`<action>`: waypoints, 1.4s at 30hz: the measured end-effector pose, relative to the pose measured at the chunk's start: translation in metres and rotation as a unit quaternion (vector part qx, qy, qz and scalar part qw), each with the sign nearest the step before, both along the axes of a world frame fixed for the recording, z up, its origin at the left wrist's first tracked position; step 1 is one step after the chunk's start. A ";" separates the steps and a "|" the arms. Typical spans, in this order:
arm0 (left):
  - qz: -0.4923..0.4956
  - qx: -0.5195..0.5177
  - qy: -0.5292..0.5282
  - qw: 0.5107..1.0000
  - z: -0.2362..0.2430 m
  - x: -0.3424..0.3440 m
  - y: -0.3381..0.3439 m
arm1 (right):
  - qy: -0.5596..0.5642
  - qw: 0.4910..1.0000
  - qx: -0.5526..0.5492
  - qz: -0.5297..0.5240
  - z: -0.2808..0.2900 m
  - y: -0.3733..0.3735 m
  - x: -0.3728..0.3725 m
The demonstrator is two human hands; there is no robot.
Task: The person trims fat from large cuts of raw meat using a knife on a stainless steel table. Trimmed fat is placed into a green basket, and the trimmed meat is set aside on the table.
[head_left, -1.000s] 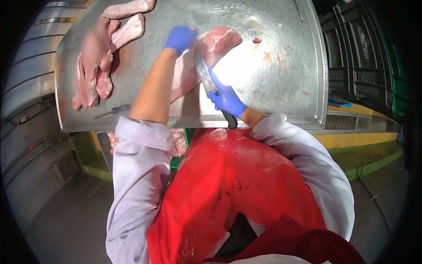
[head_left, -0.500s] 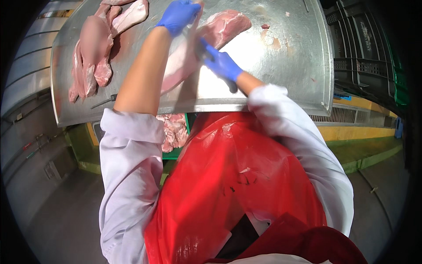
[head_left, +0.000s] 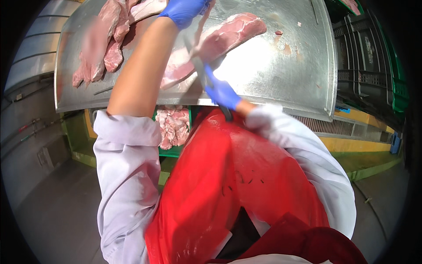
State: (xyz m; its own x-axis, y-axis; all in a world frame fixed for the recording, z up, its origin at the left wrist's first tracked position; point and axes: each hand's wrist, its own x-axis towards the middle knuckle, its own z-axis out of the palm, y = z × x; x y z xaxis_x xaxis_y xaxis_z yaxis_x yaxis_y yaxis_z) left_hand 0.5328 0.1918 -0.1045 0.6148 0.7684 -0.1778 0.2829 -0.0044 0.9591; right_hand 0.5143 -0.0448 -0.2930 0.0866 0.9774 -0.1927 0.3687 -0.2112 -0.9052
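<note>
A long pale pink piece of meat (head_left: pixel 228 37) lies slantwise on the metal table (head_left: pixel 281 83). My left hand (head_left: pixel 184 12), in a blue glove, is closed at the far edge on a thin strip of meat (head_left: pixel 204 23) that it holds up off the piece. Part of that hand is cut off by the picture's edge. In my right hand (head_left: pixel 223 93), also gloved in blue, is a knife (head_left: pixel 200 72), its dark handle sticking out toward me. The blade is smeared by motion and lies against or just over the meat; I cannot tell which.
Several cuts of meat (head_left: pixel 113 55) are heaped at the table's left, with a thin dark tool (head_left: pixel 103 90) near my left forearm. Below the near edge stands a green crate (head_left: pixel 170 152) of meat pieces. Dark stacked crates (head_left: pixel 362 57) rise at the right.
My right hand and the knife have come nearer to me and a little left. My left hand has moved up and right with the strip. The whole view has shifted slightly.
</note>
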 end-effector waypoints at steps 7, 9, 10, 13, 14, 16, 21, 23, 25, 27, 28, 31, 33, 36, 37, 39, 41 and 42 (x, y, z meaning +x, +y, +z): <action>-0.089 0.027 -0.049 0.994 0.049 -0.024 -0.040 | 0.018 0.996 -0.046 -0.071 0.011 0.085 -0.029; -0.096 -0.003 -0.048 0.994 0.057 -0.033 -0.036 | -0.108 0.988 0.080 -0.082 -0.022 0.058 -0.062; -0.070 0.018 -0.036 0.997 0.060 -0.050 -0.036 | 0.159 0.982 -0.101 -0.010 0.043 0.028 -0.064; -0.073 0.085 -0.024 0.993 0.091 -0.060 -0.061 | -0.011 0.999 0.029 -0.035 -0.024 0.019 -0.085; -0.085 0.101 -0.032 0.991 0.092 -0.066 -0.064 | 0.006 0.999 -0.016 -0.039 -0.013 0.050 -0.081; -0.096 0.139 -0.047 0.984 0.095 -0.074 -0.068 | 0.098 0.993 0.027 -0.066 -0.020 0.106 -0.069; -0.064 0.045 -0.162 0.984 0.101 -0.110 -0.056 | -0.004 0.993 0.106 -0.044 -0.025 0.043 -0.126; -0.057 0.063 -0.143 0.986 0.114 -0.121 -0.071 | -0.041 0.995 0.082 -0.029 -0.035 0.051 -0.131; -0.042 0.068 -0.095 0.992 0.131 -0.135 -0.087 | 0.093 0.992 0.057 -0.058 -0.027 0.086 -0.126; -0.026 0.068 -0.129 0.989 0.135 -0.148 -0.081 | 0.198 0.975 0.049 -0.093 -0.014 0.107 -0.135; -0.018 0.069 -0.146 0.987 0.138 -0.156 -0.079 | 0.090 0.990 0.065 -0.084 -0.016 0.093 -0.150; -0.049 0.018 -0.286 0.957 0.154 -0.193 -0.072 | -0.173 0.926 0.325 -0.085 -0.050 0.065 -0.189; -0.100 0.008 -0.331 0.938 0.165 -0.220 -0.067 | 0.000 0.977 0.191 -0.090 -0.006 0.075 -0.181; 0.133 0.230 -0.319 0.910 0.176 -0.299 -0.120 | 0.211 0.971 -0.107 -0.026 0.008 0.148 -0.196; 0.144 0.133 -0.357 0.913 0.187 -0.319 -0.111 | 0.168 0.978 -0.118 -0.043 -0.009 0.164 -0.184; 0.194 0.359 -0.199 0.891 0.222 -0.405 -0.099 | 0.220 0.967 -0.117 -0.051 0.003 0.146 -0.196; 0.247 0.716 0.164 0.632 0.227 -0.499 -0.119 | 0.348 0.932 -0.095 -0.039 0.025 0.113 -0.203; 0.286 0.736 0.295 0.538 0.222 -0.527 -0.140 | 0.281 0.959 -0.040 0.002 0.031 0.103 -0.184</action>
